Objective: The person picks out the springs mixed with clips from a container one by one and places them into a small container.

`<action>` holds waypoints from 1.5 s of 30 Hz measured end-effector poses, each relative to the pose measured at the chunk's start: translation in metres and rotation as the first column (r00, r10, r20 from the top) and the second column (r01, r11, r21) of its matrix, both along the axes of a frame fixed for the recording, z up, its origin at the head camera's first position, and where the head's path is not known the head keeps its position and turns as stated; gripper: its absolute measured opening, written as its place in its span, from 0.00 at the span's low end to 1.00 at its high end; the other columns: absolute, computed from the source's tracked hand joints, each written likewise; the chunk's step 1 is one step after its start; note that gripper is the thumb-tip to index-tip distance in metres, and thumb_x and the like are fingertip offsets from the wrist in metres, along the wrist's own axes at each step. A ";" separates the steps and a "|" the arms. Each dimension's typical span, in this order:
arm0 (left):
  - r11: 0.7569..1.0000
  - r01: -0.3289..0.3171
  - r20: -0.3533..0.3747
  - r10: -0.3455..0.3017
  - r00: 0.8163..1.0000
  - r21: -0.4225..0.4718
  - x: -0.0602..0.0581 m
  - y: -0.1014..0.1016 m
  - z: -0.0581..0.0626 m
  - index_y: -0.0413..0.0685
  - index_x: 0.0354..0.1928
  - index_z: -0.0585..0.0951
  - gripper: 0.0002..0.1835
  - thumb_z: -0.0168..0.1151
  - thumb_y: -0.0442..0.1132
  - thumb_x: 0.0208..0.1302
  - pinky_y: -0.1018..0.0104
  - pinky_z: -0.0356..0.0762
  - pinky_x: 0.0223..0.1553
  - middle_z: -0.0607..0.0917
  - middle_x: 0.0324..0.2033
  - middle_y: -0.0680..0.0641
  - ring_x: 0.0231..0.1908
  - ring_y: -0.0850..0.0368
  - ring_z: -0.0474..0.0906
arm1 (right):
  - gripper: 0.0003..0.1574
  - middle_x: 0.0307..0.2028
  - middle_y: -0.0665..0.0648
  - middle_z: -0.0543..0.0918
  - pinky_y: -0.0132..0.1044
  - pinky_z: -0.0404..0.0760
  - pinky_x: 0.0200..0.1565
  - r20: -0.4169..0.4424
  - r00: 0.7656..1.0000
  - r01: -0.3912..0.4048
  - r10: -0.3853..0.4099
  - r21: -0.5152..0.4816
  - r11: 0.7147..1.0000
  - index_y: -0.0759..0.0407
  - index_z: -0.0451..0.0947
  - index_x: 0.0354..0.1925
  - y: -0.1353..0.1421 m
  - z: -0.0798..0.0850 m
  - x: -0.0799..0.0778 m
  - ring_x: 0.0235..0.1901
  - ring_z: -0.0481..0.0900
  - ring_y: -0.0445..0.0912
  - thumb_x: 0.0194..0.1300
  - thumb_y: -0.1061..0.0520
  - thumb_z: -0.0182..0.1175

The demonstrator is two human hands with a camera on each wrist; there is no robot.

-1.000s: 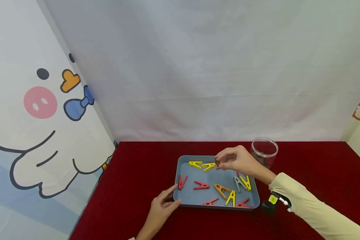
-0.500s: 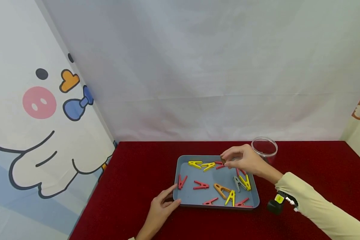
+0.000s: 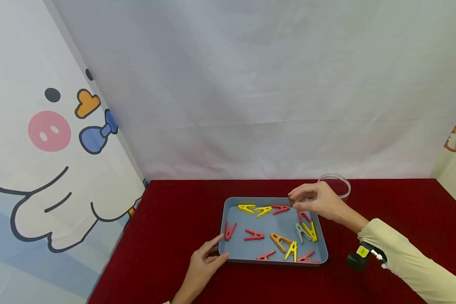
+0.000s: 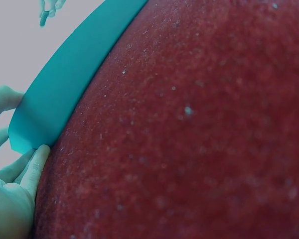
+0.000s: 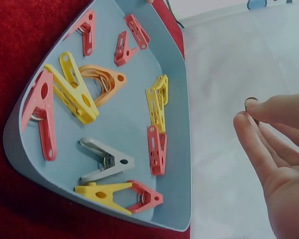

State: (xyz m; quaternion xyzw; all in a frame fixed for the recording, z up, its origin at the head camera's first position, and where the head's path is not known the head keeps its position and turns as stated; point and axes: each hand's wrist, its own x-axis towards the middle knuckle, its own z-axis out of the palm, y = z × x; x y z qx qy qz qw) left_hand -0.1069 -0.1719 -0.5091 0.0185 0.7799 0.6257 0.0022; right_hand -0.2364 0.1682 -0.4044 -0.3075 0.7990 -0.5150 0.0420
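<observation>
Above the back right part of the blue-grey tray [image 3: 247, 247], my right hand [image 3: 321, 202] pinches a small brown piece [image 5: 250, 103] between thumb and fingertips. Its rounded edge shows in the right wrist view, but I cannot tell its kind. My left hand [image 3: 202, 265] holds the tray's front left corner, thumb at the front wall and fingers along the left side. Inside the tray lie several plastic clothespins: red [image 3: 254, 235], yellow [image 3: 291, 251], a grey one [image 5: 105, 160] and an orange one [image 3: 276, 239].
Behind my right hand stands a clear round jar, its rim [image 3: 348, 188] showing and its body mostly hidden. A dark red cloth [image 3: 175, 223] covers the table. At the back hangs a pale curtain [image 3: 251, 105], and a cartoon-printed panel [image 3: 30, 190] is at left.
My right hand has moved right across the back of the tray with the brown piece, uncovering a red clothespin and covering more of the jar. My left hand stays at the corner.
</observation>
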 end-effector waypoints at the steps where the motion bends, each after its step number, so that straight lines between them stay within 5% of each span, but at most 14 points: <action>1: 1.000 0.001 0.001 -0.001 1.000 0.001 0.000 0.000 0.000 0.53 0.65 0.71 0.30 0.66 0.43 0.61 0.70 0.76 0.45 0.74 0.57 0.41 0.55 0.47 0.72 | 0.08 0.44 0.61 0.83 0.35 0.81 0.37 -0.001 1.000 0.005 -0.005 0.005 1.000 0.60 0.85 0.38 0.002 0.000 0.000 0.39 0.83 0.47 0.57 0.62 0.68; 10: 1.000 0.006 0.014 -0.006 1.000 0.002 0.001 0.000 -0.002 0.53 0.66 0.71 0.30 0.66 0.44 0.61 0.70 0.76 0.45 0.73 0.58 0.41 0.55 0.47 0.72 | 0.12 0.45 0.66 0.82 0.35 0.82 0.37 0.013 1.000 0.024 -0.024 -0.030 0.999 0.67 0.83 0.41 0.017 -0.001 0.000 0.37 0.83 0.46 0.56 0.65 0.67; 19: 1.000 0.008 0.008 -0.008 1.000 0.002 0.001 0.001 0.000 0.53 0.65 0.71 0.30 0.66 0.43 0.61 0.70 0.76 0.45 0.73 0.57 0.40 0.55 0.47 0.72 | 0.13 0.43 0.61 0.83 0.33 0.80 0.39 -0.061 0.993 0.106 -0.103 0.052 0.993 0.64 0.83 0.42 0.032 0.004 -0.001 0.38 0.82 0.43 0.58 0.61 0.67; 45: 1.000 0.019 0.015 -0.020 1.000 0.005 0.001 0.001 0.006 0.48 0.66 0.70 0.30 0.66 0.41 0.61 0.70 0.76 0.45 0.73 0.57 0.37 0.55 0.43 0.72 | 0.17 0.45 0.67 0.82 0.38 0.82 0.34 0.003 0.972 0.232 -0.233 0.061 0.971 0.69 0.81 0.46 0.065 0.013 -0.017 0.36 0.83 0.40 0.59 0.62 0.66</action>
